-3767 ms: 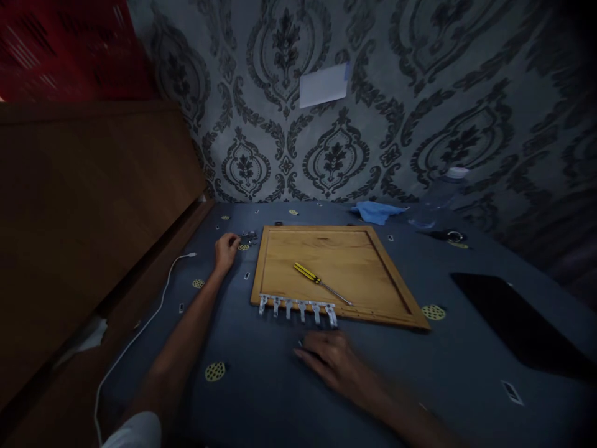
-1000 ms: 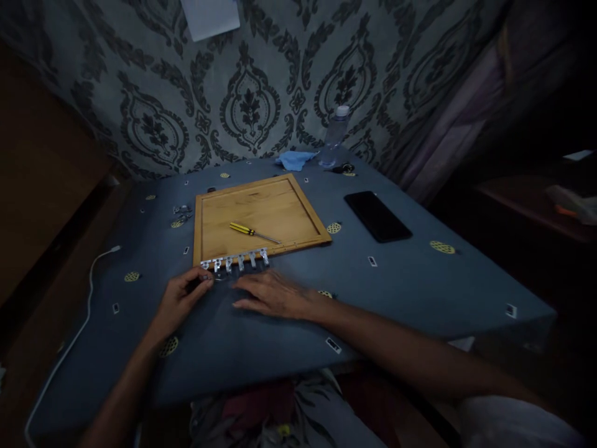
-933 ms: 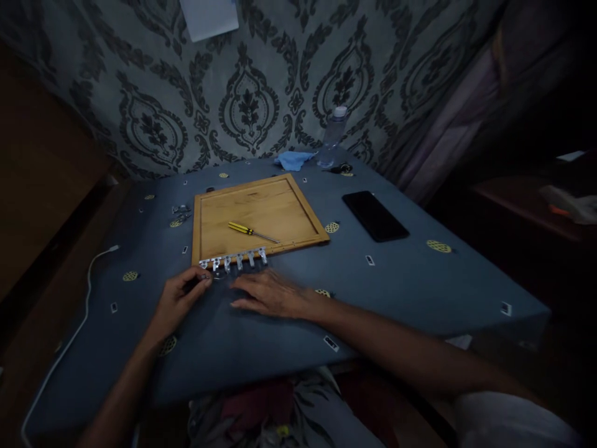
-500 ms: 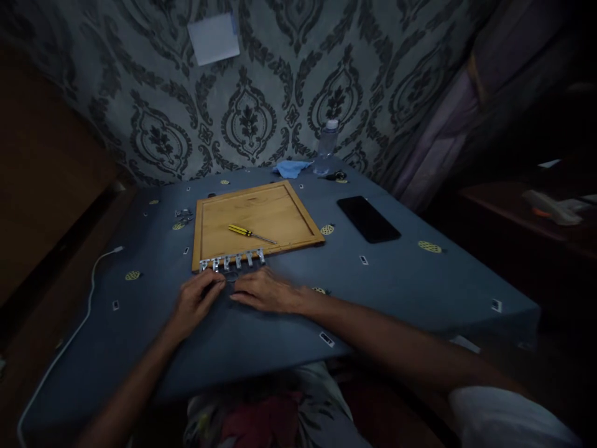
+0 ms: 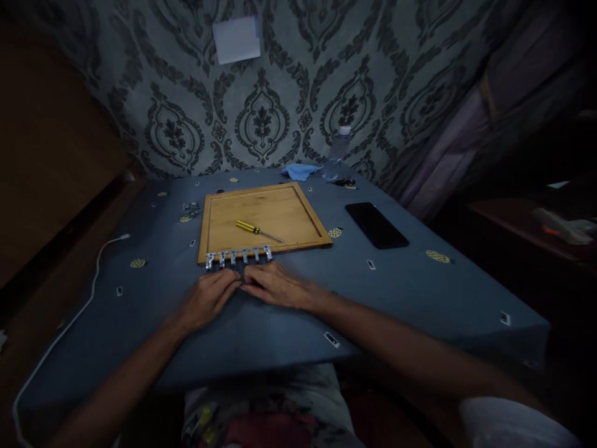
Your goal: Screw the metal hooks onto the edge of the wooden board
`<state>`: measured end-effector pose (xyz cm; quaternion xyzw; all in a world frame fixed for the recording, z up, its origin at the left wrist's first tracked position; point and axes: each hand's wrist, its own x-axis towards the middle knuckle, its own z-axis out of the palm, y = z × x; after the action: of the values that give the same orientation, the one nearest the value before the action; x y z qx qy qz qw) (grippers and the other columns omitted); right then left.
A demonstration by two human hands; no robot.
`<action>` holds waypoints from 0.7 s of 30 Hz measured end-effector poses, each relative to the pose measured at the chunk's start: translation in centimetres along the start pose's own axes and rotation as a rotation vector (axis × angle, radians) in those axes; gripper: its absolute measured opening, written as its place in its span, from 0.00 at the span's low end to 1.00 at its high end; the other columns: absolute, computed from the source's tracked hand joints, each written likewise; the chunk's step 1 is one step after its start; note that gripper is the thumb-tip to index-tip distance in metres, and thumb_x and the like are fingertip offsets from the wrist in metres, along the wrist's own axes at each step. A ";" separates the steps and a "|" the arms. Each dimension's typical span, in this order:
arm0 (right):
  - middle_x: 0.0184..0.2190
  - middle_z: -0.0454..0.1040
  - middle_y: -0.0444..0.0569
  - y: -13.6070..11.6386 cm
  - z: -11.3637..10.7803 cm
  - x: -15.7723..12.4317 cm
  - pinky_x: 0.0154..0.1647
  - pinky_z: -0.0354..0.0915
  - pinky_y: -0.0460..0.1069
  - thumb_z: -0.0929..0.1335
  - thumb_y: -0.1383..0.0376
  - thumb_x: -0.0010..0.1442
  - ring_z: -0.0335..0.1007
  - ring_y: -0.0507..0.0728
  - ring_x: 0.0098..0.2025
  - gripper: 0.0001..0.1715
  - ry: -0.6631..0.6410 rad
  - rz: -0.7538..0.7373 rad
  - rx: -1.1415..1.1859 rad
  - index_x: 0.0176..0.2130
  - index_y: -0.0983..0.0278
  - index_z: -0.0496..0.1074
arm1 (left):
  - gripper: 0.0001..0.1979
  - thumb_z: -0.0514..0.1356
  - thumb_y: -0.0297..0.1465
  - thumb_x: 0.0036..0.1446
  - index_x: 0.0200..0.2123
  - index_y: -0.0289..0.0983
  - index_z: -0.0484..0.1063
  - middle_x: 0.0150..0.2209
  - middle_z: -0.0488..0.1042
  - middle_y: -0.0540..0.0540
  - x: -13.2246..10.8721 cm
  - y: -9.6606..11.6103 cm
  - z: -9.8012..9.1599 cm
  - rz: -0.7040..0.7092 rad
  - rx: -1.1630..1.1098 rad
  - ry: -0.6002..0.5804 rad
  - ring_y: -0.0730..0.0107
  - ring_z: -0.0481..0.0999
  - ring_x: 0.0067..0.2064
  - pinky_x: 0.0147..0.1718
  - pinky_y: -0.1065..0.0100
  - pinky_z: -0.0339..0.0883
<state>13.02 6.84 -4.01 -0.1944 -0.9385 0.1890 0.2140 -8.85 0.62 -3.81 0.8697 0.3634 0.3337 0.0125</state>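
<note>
My left hand (image 5: 212,294) and my right hand (image 5: 276,285) meet fingertip to fingertip just in front of a wooden panel (image 5: 298,218). Both are closed; whatever they pinch is hidden by the fingers and too dark to name. Right behind them, a silvery metal hook rack (image 5: 245,254) with several prongs lies along the panel's front left edge. On the panel rests a screwdriver (image 5: 249,226) with a yellow and black handle, its shaft pointing right.
A black phone (image 5: 377,225) lies right of the panel. Farther back are a blue cloth (image 5: 301,171), a clear bottle (image 5: 338,154) and a small dark object (image 5: 345,182). Small metal pieces (image 5: 191,207) sit left of the panel. A white cable (image 5: 96,274) runs along the left side.
My fingertips have drawn closer together, and the thin item visible between them before is now covered. The view has shifted slightly; panel, rack and screwdriver keep their places on the table.
</note>
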 end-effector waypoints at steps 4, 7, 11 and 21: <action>0.33 0.77 0.46 0.1 -0.2 -0.2 0.34 0.59 0.47 0.66 0.63 0.72 0.69 0.54 0.32 0.06 0.000 0.004 -0.001 0.42 0.63 0.70 | 0.09 0.53 0.30 0.75 0.43 0.38 0.72 0.34 0.78 0.50 -0.1 0.1 0.1 -0.036 -0.048 0.008 0.72 0.80 0.34 0.37 0.74 0.70; 0.33 0.77 0.47 0.2 -0.1 -0.2 0.35 0.60 0.48 0.65 0.64 0.73 0.70 0.55 0.34 0.07 -0.005 -0.013 -0.001 0.41 0.62 0.71 | 0.08 0.54 0.30 0.74 0.43 0.38 0.73 0.34 0.78 0.50 -0.2 0.0 0.2 -0.070 -0.070 0.016 0.72 0.80 0.35 0.37 0.74 0.71; 0.33 0.76 0.47 0.3 0.1 -0.2 0.34 0.59 0.48 0.65 0.65 0.73 0.70 0.54 0.33 0.08 0.007 -0.020 -0.010 0.40 0.63 0.72 | 0.09 0.55 0.31 0.74 0.42 0.38 0.74 0.33 0.79 0.50 -0.2 -0.1 0.2 -0.110 -0.092 0.005 0.72 0.80 0.33 0.36 0.74 0.70; 0.32 0.75 0.47 0.8 0.6 -0.1 0.33 0.60 0.49 0.64 0.64 0.73 0.68 0.54 0.32 0.10 0.011 -0.047 -0.017 0.38 0.63 0.72 | 0.12 0.53 0.34 0.75 0.40 0.38 0.74 0.33 0.78 0.49 -0.4 -0.4 0.2 -0.135 -0.068 -0.042 0.71 0.78 0.33 0.36 0.72 0.69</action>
<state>13.02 7.27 -4.92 -0.1752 -0.9431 0.1750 0.2221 -9.18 0.74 -4.28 0.8492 0.4093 0.3259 0.0721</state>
